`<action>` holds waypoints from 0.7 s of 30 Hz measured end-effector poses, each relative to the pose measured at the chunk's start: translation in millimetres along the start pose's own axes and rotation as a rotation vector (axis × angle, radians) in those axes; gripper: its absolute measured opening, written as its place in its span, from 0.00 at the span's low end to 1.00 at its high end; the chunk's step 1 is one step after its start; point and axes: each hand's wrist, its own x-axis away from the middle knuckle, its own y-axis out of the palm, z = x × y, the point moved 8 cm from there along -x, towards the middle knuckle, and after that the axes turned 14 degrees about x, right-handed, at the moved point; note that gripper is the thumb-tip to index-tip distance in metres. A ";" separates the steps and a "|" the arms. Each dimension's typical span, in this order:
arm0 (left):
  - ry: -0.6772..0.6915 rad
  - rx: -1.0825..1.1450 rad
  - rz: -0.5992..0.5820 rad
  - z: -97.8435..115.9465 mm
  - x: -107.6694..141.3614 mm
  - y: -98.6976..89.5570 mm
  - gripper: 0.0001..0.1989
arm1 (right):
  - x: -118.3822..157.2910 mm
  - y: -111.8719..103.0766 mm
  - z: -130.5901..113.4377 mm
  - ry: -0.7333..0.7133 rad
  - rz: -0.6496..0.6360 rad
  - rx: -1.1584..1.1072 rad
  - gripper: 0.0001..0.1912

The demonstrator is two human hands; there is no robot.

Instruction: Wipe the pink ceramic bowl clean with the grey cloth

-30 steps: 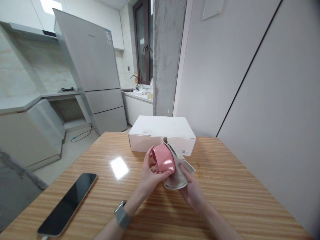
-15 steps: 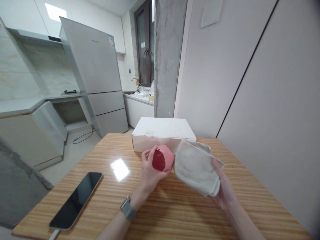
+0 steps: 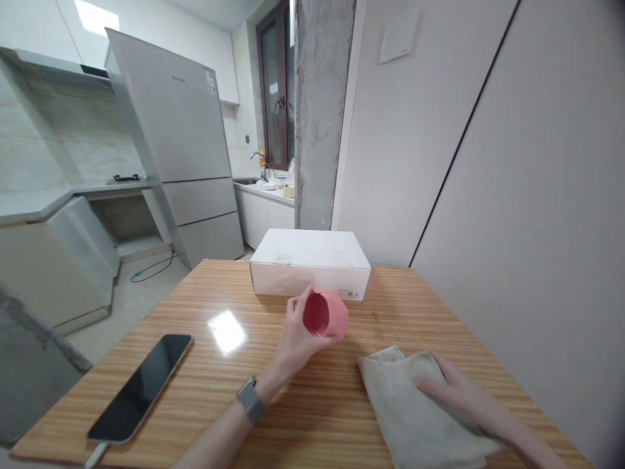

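the left hand point(image 3: 299, 333) is holding a pink cup point(image 3: 338, 316), its thumb pressing along the near side. the cup is tilting over, its open mouth facing left and toward the wearer, in front of a white box point(image 3: 312, 251). the right hand point(image 3: 454, 391) is touching a folded pale grey cloth point(image 3: 405, 404) at the table's near right; its fingers are blurring, so whether they are gripping the cloth i cannot tell. a watch point(image 3: 250, 398) is circling the left wrist. farther left, a dark-screened phone point(image 3: 141, 387) is lying on the wooden table point(image 3: 303, 423), a white cable point(image 3: 96, 454) running from its near end. beyond the table, a silver refrigerator point(image 3: 176, 124) is standing left of a rough grey pillar point(image 3: 319, 117).
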 end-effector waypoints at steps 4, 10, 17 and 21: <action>0.065 -0.042 -0.144 16.7 -8.3 27.4 0.56 | -3.5 -3.6 1.8 -0.116 0.039 0.253 0.20; 0.119 -0.221 -0.319 28.8 -26.8 88.1 0.57 | 0.6 3.8 11.8 -0.059 -0.073 0.285 0.22; 0.136 -0.354 -0.404 20.0 -27.5 152.2 0.54 | 1.4 -18.7 33.8 -0.028 -0.057 0.246 0.20; 0.113 -0.379 -0.434 10.0 -24.5 171.6 0.51 | 2.3 -25.4 43.5 -0.015 -0.070 0.192 0.19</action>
